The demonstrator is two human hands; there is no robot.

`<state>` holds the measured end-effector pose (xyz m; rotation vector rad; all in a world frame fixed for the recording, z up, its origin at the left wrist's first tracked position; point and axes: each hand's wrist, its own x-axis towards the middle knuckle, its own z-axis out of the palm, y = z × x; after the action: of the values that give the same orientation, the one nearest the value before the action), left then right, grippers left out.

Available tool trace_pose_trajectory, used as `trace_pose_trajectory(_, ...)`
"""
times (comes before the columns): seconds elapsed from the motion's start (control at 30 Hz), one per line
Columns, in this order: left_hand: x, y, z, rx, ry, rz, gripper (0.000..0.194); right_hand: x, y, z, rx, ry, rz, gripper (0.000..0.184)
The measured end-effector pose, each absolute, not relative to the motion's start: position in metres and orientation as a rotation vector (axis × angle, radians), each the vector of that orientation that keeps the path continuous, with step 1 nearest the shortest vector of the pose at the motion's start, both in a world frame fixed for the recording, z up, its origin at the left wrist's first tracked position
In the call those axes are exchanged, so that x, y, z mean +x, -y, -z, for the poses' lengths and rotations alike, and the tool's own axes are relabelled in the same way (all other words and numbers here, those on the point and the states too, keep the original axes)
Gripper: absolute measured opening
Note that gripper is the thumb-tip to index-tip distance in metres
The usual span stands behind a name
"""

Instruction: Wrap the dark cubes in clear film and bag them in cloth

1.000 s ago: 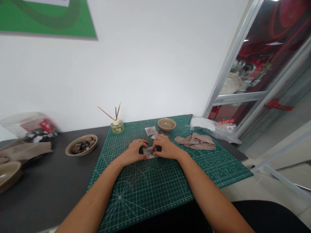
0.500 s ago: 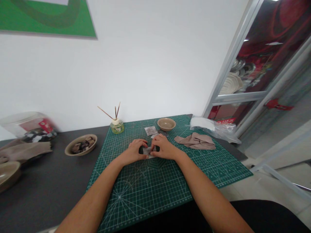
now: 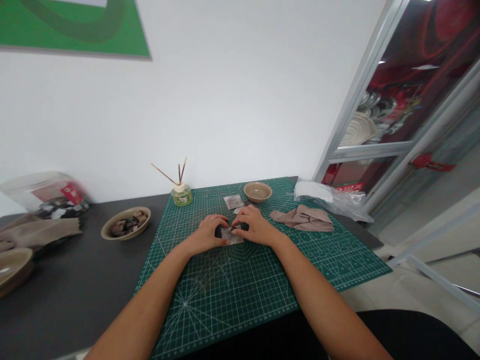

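On the green cutting mat point(image 3: 240, 290) my left hand point(image 3: 208, 233) and my right hand point(image 3: 255, 227) meet at mid-mat. Their fingertips pinch a small grey-white packet point(image 3: 231, 234) that lies over a dark object; what the dark object is I cannot make out. Both hands have curled, closed fingers. Behind them lies another small grey packet point(image 3: 233, 201) and a tan empty bowl point(image 3: 257, 191).
A reed diffuser point(image 3: 181, 194) stands at the mat's back left. A bowl of dark pieces point(image 3: 126, 223), a clear jar point(image 3: 45, 195), a cloth point(image 3: 37, 232) and another bowl point(image 3: 13, 265) sit left. A beige cloth point(image 3: 303, 218) and plastic bag point(image 3: 330, 197) lie right, by the table edge.
Both hands have stayed on the packet, with only small finger shifts; the packet now shows a little more below my right fingers.
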<state>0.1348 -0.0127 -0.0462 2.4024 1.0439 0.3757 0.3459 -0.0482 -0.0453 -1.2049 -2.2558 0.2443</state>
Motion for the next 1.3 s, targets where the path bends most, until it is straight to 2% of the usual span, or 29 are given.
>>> trace_pose_trajectory(0.23,0.135,0.013,0.046,2.395,-1.050,-0.376,0.030,0.347,0.046,0.049,-1.249,2.235,-0.256,0.005)
trace_pose_trajectory(0.5,0.134,0.013,0.047,2.412,-1.037,-0.383,0.030,0.353,0.048,0.047,-1.254,2.269,-0.254,0.016)
trace_pose_trajectory(0.63,0.134,0.013,0.047,2.412,-1.033,-0.391,0.030,0.348,0.050,0.045,-1.218,2.318,-0.317,0.013)
trace_pose_trajectory(1.13,0.135,0.013,0.045,2.411,-1.045,-0.370,0.031,0.349,0.047,0.050,-1.298,2.262,-0.217,0.012)
trace_pose_trajectory(1.3,0.135,0.014,0.044,2.395,-1.056,-0.369,0.031,0.348,0.048,0.048,-1.215,2.320,-0.300,0.013)
